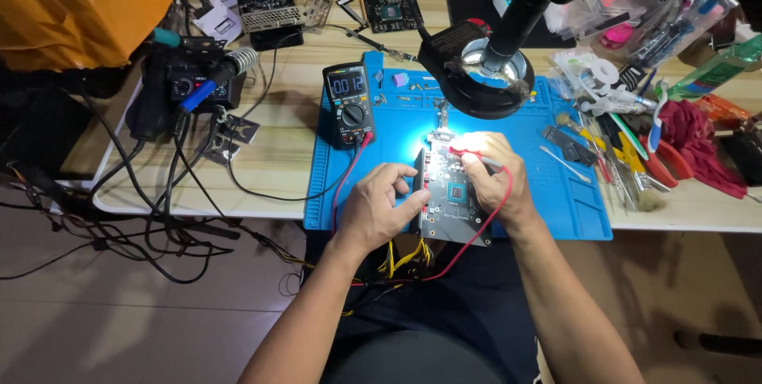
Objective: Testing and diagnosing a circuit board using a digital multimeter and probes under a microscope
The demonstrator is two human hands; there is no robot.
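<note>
A dark circuit board (456, 201) with a square chip lies on the blue work mat (556, 201), lit from above by the ring lamp of a microscope (484, 67). My left hand (377, 209) presses a black probe (418, 174) against the board's left edge. Over the brightly lit top of the board, my right hand (492, 174) grips a red probe (468, 151), its red lead looping down past my wrist. Both leads run to a black multimeter (349, 102) standing at the mat's left corner.
A soldering station (194, 82) with tangled cables sits at the left. Other circuit boards (389, 3) lie at the back. Tweezers, pliers and a red cloth (690, 134) crowd the right side. An orange bag (79, 3) is at top left.
</note>
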